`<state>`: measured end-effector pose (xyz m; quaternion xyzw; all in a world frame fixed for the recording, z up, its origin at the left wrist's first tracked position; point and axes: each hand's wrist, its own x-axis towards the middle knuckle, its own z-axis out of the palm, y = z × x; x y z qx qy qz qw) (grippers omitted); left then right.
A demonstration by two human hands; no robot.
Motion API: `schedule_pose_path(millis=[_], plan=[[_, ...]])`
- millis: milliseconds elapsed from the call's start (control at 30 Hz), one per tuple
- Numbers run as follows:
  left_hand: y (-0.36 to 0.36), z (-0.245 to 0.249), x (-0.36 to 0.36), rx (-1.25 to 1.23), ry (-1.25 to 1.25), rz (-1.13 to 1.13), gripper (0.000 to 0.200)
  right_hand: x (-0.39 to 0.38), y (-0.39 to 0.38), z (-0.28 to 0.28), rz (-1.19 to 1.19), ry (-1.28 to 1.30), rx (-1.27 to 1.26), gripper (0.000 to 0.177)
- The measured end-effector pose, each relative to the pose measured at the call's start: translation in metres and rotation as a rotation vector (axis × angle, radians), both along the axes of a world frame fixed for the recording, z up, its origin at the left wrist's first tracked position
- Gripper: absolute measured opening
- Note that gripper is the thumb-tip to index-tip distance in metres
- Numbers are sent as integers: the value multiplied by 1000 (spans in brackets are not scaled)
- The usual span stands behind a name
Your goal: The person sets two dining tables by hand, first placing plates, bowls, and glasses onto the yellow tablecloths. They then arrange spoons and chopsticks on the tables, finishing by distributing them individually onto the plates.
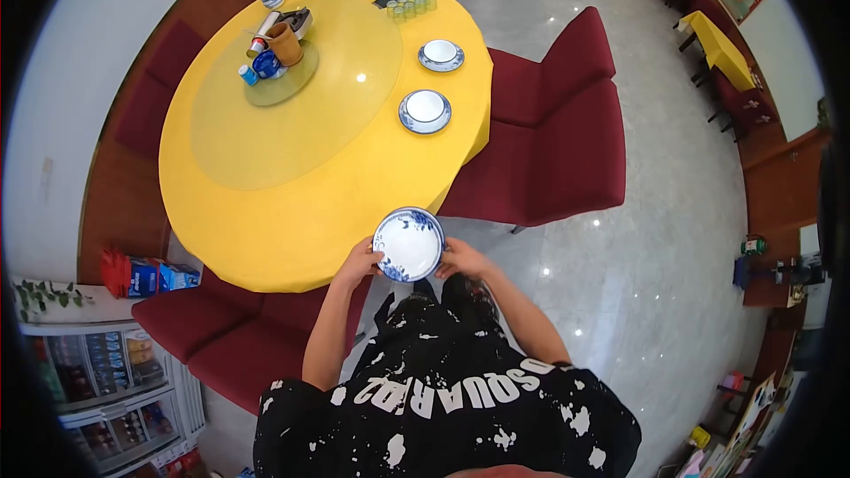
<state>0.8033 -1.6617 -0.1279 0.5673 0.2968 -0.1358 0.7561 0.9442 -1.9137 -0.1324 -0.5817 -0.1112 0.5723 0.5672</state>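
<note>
- At the far left, under the wall, a glass-fronted cabinet (97, 381) holds packaged goods, with red and blue boxes (142, 276) on top of it.
- Next to it, a round table (266, 212) in a yellow cloth carries a glass turntable (301, 115) with a brown jug (285, 42) on it.
- The left hand (359, 261) clasps the left rim of the plate, fingers curled around it.
- The blue-and-white plate (408, 243) sits level between both hands at the table's near edge; I cannot tell whether it touches the cloth.
- The right hand (465, 258) clasps the right rim the same way.
- Farther along the table's right side lie two place settings (425, 111), each a white bowl on a blue-rimmed saucer.
- Dark red chairs (558, 150) stand just beside the table on the right.
</note>
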Motion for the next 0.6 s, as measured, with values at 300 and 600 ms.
schedule_pose_path(millis=[300, 600], plan=[[24, -56, 122, 130, 171, 452, 47, 241, 113, -42, 53, -839, -269, 64], [1, -69, 168, 30, 339, 776, 48, 389, 221, -28, 619, -1368, -372, 116]])
